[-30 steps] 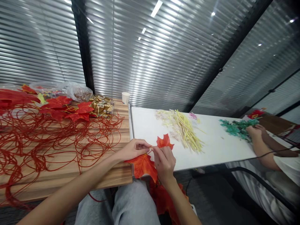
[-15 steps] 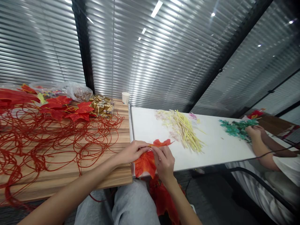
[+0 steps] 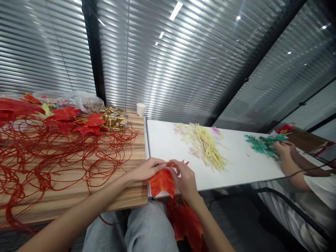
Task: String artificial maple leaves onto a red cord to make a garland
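Observation:
An orange-red artificial maple leaf (image 3: 160, 182) hangs below my fingertips at the seam between the wooden and the white table. My left hand (image 3: 150, 169) is closed in a pinch at the leaf's stem end. Facing it, my right hand (image 3: 185, 177) pinches the same stem, with thumb and forefinger nearly meeting the left fingertips. Tips of a second red leaf (image 3: 186, 162) peek out behind my right hand, which mostly hides it. The pinched stem itself is small and partly covered by the fingers.
Tangled red cord (image 3: 65, 157) covers much of the wooden table (image 3: 123, 201). Behind it lie red leaves (image 3: 90, 124), a gold wrapper (image 3: 114, 117) and a paper cup (image 3: 141, 109). Yellow strips (image 3: 208, 147) lie on the white table (image 3: 244, 168). A co-worker's hands (image 3: 283, 147) hold green foliage (image 3: 262, 144).
My right hand has turned and closed in over the stem. The second leaf, visible above the hands before, is now mostly hidden. The hanging leaf has shifted slightly.

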The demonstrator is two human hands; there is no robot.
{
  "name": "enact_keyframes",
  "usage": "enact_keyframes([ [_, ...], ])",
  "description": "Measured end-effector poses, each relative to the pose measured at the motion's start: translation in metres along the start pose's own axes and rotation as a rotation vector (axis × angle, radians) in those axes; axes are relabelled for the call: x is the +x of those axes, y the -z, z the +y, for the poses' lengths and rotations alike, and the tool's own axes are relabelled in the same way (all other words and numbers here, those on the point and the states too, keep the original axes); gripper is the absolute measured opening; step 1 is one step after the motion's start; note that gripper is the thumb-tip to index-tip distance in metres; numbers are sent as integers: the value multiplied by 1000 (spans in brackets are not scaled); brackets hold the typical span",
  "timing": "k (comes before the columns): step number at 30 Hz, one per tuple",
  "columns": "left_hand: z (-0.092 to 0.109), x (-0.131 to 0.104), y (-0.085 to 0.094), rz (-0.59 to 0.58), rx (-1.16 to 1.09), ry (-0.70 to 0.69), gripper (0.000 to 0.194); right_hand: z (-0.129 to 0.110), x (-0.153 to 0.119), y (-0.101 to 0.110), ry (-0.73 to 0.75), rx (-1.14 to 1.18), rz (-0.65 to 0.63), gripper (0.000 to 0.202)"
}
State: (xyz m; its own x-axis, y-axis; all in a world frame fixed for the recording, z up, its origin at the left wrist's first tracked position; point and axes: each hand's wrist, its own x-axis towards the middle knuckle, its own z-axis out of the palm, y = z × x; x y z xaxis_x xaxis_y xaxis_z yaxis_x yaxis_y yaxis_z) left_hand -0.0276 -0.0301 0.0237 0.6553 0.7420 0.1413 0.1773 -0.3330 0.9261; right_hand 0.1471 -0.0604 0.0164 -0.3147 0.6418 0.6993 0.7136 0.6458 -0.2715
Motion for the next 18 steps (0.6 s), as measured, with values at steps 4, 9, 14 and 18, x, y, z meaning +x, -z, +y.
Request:
enact_keyframes([
  [4,-2,1,0,6,-4,1,35,0,2,3,44,-6,-43,15],
  [9,-4,2,0,60,-83,-29,28,0,4,4,65,-44,-32,20],
  [14,-4,-1,-2,111,-111,-3,25,0,1,2,94,-74,-70,21],
  [18,-4,-1,-3,123,-92,6,25,0,2,0,96,-79,-59,21],
])
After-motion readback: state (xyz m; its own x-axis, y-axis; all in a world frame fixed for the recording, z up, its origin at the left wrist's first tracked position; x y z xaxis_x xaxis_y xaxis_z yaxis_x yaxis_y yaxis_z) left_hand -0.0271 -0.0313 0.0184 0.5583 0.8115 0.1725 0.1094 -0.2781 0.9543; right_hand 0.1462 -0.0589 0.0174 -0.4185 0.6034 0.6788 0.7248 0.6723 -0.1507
